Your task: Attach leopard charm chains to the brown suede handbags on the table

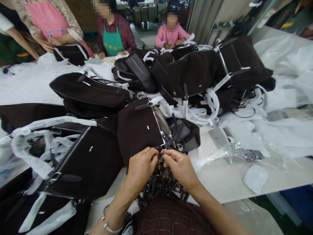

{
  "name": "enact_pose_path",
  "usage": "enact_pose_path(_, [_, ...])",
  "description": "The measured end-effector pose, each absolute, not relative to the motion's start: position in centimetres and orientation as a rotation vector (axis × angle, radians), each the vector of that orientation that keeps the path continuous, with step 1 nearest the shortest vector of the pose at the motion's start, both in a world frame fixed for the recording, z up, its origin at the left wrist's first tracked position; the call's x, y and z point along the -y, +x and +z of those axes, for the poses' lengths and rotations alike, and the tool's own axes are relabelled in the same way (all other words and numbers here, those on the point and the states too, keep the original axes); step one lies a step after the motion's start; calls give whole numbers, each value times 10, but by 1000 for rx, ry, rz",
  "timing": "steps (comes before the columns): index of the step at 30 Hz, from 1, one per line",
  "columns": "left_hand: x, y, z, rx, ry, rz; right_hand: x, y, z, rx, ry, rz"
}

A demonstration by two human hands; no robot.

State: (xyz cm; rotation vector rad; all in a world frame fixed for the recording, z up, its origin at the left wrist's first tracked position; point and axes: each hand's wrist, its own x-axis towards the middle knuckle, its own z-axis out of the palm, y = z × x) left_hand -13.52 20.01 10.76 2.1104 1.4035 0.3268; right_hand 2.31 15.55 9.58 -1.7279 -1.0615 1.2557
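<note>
A dark brown handbag lies in front of me with its zipped top facing right. At its near corner my left hand is closed, fingers pinched at the metal ring and strap end. My right hand pinches a small silver metal clasp from the other side, and the fingertips of both hands almost meet there. A black strap runs up from this spot over the bag's opening. Below the hands hangs a leopard-patterned fringed cloth, partly covered by my wrists.
More brown handbags with white-wrapped handles lie left and behind. Clear plastic wrapping and a white round pad rest on the pale table at right. Several people stand or sit across the table, one in a green apron.
</note>
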Motion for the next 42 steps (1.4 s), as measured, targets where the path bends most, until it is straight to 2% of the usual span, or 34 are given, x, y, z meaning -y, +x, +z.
enact_pose_path(15, [-205, -129, 117, -1397, 2529, 119, -149, 21, 98, 857, -1665, 1409])
enact_pose_path(23, [-198, -128, 106, -1242, 2129, 541, -146, 18, 100, 803, -1617, 1392])
enact_pose_path(27, [-196, -122, 98, -1200, 1954, 638, -146, 19, 100, 778, -1617, 1385])
enact_pose_path(33, [-193, -124, 101, -1177, 2190, 603, -148, 21, 99, 898, -1663, 1194])
enact_pose_path(39, [-192, -123, 117, -1074, 1911, 832, -138, 23, 106, 1231, -1592, 810])
enact_pose_path(42, [-194, -123, 118, -976, 1760, 852, -135, 21, 110, 1344, -1542, 778])
